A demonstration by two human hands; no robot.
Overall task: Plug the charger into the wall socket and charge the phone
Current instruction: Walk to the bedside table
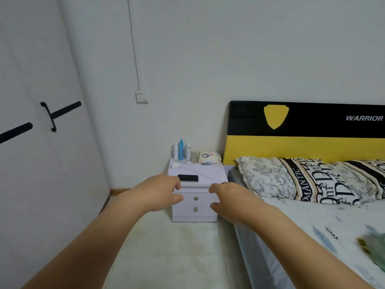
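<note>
Nightstand (210,175) is my landmark: small white two-drawer unit, wedged between the wall corner and the bed (312,226). Phone (188,178) lies flat, screen dark, on the nightstand top near its front edge. Charger (176,165), a white block, sits on the back left part of the top, and its white cable (200,173) trails across the top toward the right edge. Neither is being held.

My left hand (160,192) is out in front of the nightstand's left front corner, fingers loosely curled and spread, holding nothing; its fingertips appear just beside the phone's left end, and I cannot tell if they touch it. My right hand (231,202) is in front of the nightstand's right front side, fingers half curled, thumb apart, also empty.

Wall socket (141,97) is on the wall above and left of the nightstand, well apart from it, nothing plugged in. At the back of the nightstand top: a few bottles (181,150) and a tissue pack (209,157). A patterned pillow (291,180) lies on the bed to the right of the nightstand, below the black-and-yellow headboard (302,132).
</note>
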